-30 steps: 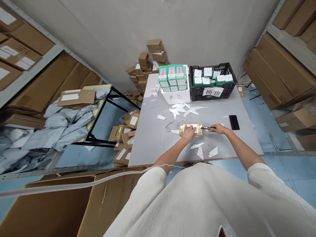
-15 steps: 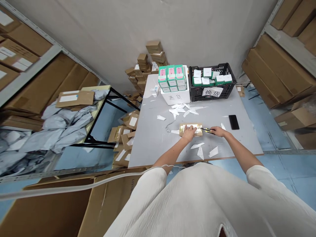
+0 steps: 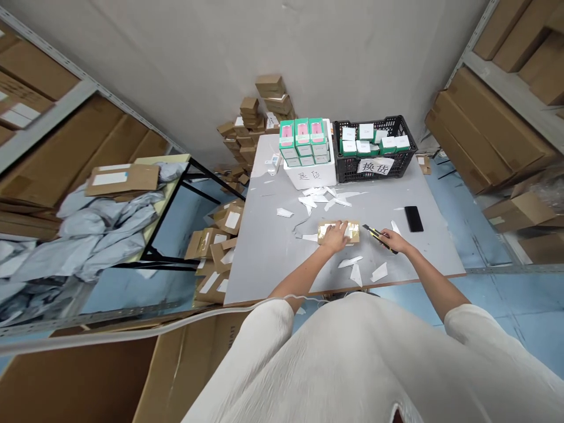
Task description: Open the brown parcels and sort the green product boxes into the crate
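My left hand (image 3: 335, 237) lies on a small kraft cardboard box (image 3: 350, 233) banded with gold tape and white paper, pressing it to the table. My right hand (image 3: 394, 240) grips a yellow-and-black utility knife (image 3: 378, 237) by its handle. The knife's blade points up and left and stops just short of the box's right end. Strips of white paper (image 3: 356, 273) lie just below the hands, and a black smartphone (image 3: 413, 218) rests face-up beyond my right hand.
The grey table (image 3: 264, 258) is littered with paper scraps. At its far end stand a white foam box (image 3: 309, 179) holding green-and-pink cartons and a black plastic crate (image 3: 374, 167) of white-and-green boxes. Kraft parcels are piled on the floor at the left and shelved on both sides.
My right hand has drawn the knife rightward, off the box's edge, and the knife now lies more steeply. My left hand stays on the box. The whole view has shifted slightly.
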